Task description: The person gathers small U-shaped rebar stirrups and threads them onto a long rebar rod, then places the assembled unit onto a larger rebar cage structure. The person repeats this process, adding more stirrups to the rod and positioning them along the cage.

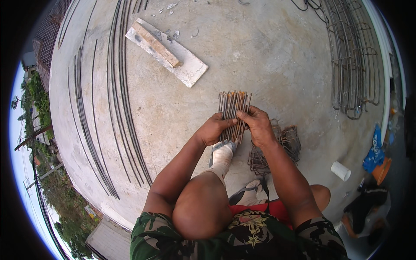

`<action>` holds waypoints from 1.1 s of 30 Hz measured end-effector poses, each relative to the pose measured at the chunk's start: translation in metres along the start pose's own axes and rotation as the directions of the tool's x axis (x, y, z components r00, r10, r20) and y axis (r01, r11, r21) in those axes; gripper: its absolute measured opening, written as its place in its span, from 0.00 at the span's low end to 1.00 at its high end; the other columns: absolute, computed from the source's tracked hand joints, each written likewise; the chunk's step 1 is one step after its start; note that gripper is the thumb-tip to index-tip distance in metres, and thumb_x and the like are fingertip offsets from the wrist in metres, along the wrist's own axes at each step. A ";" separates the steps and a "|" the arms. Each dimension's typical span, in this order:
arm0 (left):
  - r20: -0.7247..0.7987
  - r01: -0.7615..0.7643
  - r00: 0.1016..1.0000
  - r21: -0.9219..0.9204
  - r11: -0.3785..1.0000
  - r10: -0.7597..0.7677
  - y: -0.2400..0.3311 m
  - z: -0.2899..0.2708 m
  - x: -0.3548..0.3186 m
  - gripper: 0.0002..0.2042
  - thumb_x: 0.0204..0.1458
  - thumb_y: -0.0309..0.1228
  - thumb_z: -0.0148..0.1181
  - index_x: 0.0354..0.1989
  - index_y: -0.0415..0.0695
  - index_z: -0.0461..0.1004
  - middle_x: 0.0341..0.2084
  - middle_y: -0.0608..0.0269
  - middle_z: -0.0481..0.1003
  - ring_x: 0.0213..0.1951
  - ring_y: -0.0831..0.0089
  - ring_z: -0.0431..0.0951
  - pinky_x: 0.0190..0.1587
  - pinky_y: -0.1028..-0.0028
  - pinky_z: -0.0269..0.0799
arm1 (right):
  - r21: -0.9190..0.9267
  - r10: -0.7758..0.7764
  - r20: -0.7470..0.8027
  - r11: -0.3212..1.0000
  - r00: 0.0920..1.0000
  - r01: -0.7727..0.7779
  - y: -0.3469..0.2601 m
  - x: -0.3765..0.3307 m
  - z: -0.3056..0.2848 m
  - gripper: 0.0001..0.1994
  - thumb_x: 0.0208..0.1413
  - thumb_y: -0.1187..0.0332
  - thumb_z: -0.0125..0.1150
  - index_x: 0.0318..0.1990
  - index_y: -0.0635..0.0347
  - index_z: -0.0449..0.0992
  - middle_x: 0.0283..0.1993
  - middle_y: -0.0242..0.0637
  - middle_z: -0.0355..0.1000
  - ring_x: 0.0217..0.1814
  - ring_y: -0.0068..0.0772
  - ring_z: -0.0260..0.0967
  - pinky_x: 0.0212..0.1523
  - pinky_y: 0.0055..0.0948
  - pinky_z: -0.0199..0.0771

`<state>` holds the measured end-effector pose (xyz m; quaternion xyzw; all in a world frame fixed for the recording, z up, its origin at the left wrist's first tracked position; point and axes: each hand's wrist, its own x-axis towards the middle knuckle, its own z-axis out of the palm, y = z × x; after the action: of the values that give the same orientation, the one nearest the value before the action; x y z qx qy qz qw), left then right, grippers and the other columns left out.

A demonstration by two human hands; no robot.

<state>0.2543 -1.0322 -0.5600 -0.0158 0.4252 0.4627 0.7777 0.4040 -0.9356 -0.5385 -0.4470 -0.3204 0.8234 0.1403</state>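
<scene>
Between my two hands is a stack of bent steel rebar stirrups (234, 102), lined up side by side, with rust on their upper ends. My left hand (213, 129) grips the left side of the stack, its thumb across the front. On the right side my right hand (256, 123) closes round it, thumb pressed on the rods. The stack is above my sandalled foot (222, 152); whether it touches the foot I cannot tell. Just right of my right wrist, a pile of more stirrups (291, 141) lies on the concrete, partly hidden by my forearm.
Long straight rebars (113, 95) lie along the left of the concrete floor (260, 56). A white-smeared board with a wooden handle (156, 43) lies ahead. Assembled rebar cages (353, 56) are at the far right. A white cup (341, 171) and a blue bag (374, 151) lie nearer right.
</scene>
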 end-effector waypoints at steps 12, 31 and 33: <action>0.054 0.012 0.998 -0.003 1.000 -0.012 -0.002 -0.005 -0.002 0.15 0.58 0.26 0.55 0.50 0.30 0.67 0.41 0.50 0.75 0.42 0.63 0.79 0.46 0.65 0.77 | 0.052 -0.039 0.007 0.998 0.999 0.038 0.012 0.003 -0.001 0.08 0.56 0.72 0.61 0.40 0.67 0.75 0.37 0.35 0.74 0.37 0.21 0.71 0.40 0.23 0.72; 0.043 -0.024 0.999 -0.055 0.998 0.026 -0.002 -0.011 -0.001 0.18 0.58 0.30 0.58 0.53 0.33 0.67 0.44 0.51 0.75 0.45 0.61 0.79 0.46 0.61 0.78 | -0.612 -0.179 -0.042 0.783 0.983 0.116 -0.006 0.004 -0.021 0.17 0.58 0.62 0.62 0.44 0.71 0.75 0.35 0.40 0.76 0.35 0.29 0.73 0.39 0.30 0.74; -0.075 -0.081 0.994 -0.083 0.993 0.074 -0.001 -0.004 -0.001 0.13 0.57 0.27 0.58 0.48 0.33 0.71 0.37 0.52 0.78 0.39 0.64 0.81 0.40 0.65 0.81 | -0.716 -0.398 -0.171 0.679 0.901 0.164 -0.005 0.007 -0.059 0.18 0.58 0.61 0.61 0.45 0.70 0.75 0.34 0.42 0.76 0.35 0.34 0.74 0.40 0.32 0.75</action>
<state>0.2522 -1.0356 -0.5624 -0.0493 0.4329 0.5095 0.7420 0.4486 -0.9039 -0.5633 -0.5357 -0.6404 0.5321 0.1405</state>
